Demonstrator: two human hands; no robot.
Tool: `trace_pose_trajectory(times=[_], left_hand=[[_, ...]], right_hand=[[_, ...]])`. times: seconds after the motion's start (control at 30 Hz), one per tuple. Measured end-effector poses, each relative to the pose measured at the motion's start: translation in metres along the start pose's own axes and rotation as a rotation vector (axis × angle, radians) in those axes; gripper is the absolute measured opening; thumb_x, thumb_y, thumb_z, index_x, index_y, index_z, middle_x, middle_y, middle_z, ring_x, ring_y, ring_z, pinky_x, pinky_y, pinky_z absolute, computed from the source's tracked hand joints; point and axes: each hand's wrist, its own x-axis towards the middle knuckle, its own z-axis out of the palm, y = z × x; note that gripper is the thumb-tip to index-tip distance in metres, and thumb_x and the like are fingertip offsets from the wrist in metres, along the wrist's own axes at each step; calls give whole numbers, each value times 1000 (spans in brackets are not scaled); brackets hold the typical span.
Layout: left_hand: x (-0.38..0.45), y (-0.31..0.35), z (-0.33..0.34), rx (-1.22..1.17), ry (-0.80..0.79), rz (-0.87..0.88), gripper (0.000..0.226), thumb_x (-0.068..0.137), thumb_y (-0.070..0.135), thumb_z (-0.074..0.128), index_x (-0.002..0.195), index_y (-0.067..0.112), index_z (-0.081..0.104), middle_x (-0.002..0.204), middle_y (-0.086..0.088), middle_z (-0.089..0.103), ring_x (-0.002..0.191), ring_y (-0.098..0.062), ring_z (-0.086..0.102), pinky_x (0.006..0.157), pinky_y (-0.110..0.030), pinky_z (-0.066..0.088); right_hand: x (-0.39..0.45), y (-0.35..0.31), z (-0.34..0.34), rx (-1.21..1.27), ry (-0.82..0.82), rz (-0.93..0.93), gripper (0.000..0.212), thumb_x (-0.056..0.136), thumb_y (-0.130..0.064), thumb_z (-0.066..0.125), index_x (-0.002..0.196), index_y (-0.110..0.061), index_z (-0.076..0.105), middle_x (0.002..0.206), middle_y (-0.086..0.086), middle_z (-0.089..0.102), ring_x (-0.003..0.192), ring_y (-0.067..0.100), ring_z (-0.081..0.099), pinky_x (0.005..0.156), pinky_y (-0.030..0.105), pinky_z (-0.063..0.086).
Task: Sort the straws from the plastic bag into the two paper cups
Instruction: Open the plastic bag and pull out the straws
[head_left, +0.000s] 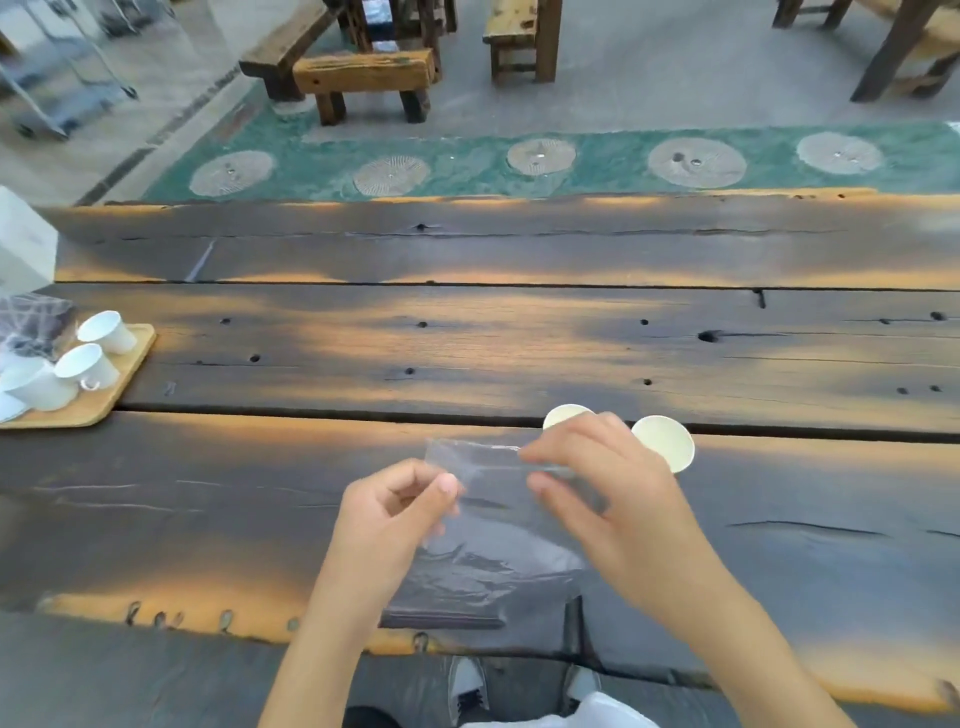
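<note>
Dark, weathered planks with orange patches make up the table in front of you. At its left edge, a wooden tray carries white cups. Near the near edge, the clear plastic bag is lifted between your hands; straws inside cannot be made out. Your left hand pinches the bag's upper left side, your right hand pinches its top strip. Two paper cups stand just behind your right hand, one partly hidden.
</note>
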Motion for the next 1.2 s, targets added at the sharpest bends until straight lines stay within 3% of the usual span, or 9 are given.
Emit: trace_pose_trajectory(times=[0.1, 0.3, 0.43, 0.53, 0.67, 0.83, 0.97, 1.07, 1.2], left_hand=[[-4, 12, 2, -17, -125, 89, 25, 84, 48, 68, 80, 24, 76, 68, 7, 66, 65, -3, 56, 61, -17, 45], [-9, 23, -9, 49, -258, 190, 24, 99, 27, 53, 90, 21, 74, 71, 10, 64, 70, -5, 58, 68, -18, 45], [-7, 28, -9, -61, -187, 154, 14, 90, 26, 69, 83, 17, 76, 73, 4, 71, 65, -8, 60, 62, -19, 48], [-6, 30, -10, -115, -93, 121, 26, 74, 46, 79, 76, 20, 76, 70, -7, 72, 60, -11, 61, 59, -23, 51], [-2, 30, -8, -110, -85, 164, 45, 74, 59, 76, 74, 14, 75, 65, 0, 63, 62, -11, 55, 58, -23, 45], [3, 35, -7, -130, -104, 206, 41, 77, 56, 74, 71, 15, 76, 65, 0, 57, 62, -13, 50, 59, -25, 40], [7, 38, -9, -97, -99, 196, 34, 78, 47, 76, 71, 14, 76, 66, 1, 59, 62, -12, 49, 56, -27, 39], [8, 39, -8, -83, -105, 195, 28, 83, 36, 76, 69, 11, 74, 65, 4, 58, 60, -7, 48, 57, -20, 37], [6, 38, -10, -82, -124, 206, 30, 83, 41, 73, 71, 14, 75, 66, 9, 58, 61, -6, 47, 58, -18, 37]], right_hand=[[14, -11, 16, -79, -147, -81, 22, 91, -11, 70, 113, -8, 73, 105, 6, 65, 95, 25, 56, 85, 33, 45], [12, -11, 24, 71, -199, -43, 26, 90, -20, 72, 116, -14, 72, 108, -3, 62, 101, 16, 53, 91, 19, 39], [11, -14, 24, 112, -161, -36, 19, 91, -22, 72, 109, -17, 68, 105, -11, 62, 99, 18, 55, 86, 25, 44], [13, -17, 23, 102, -133, -63, 16, 92, -23, 71, 106, -16, 68, 105, -9, 61, 99, 18, 55, 85, 26, 44], [19, -16, 24, 77, -105, -97, 16, 92, -21, 70, 105, -12, 70, 106, -5, 62, 99, 18, 56, 87, 23, 43], [26, -13, 25, 55, -69, -143, 10, 94, -19, 69, 93, -10, 71, 99, -4, 63, 90, 21, 56, 79, 28, 45], [30, -14, 26, 135, -72, -121, 14, 97, -17, 62, 87, -9, 67, 95, -4, 62, 91, 14, 54, 82, 20, 40], [32, -15, 26, 181, -77, -53, 9, 93, -15, 62, 85, -13, 61, 92, -9, 60, 89, 7, 53, 80, 17, 38], [31, -12, 26, 175, -90, -74, 4, 92, -15, 64, 89, -12, 64, 95, -9, 60, 94, 8, 53, 84, 15, 37]])
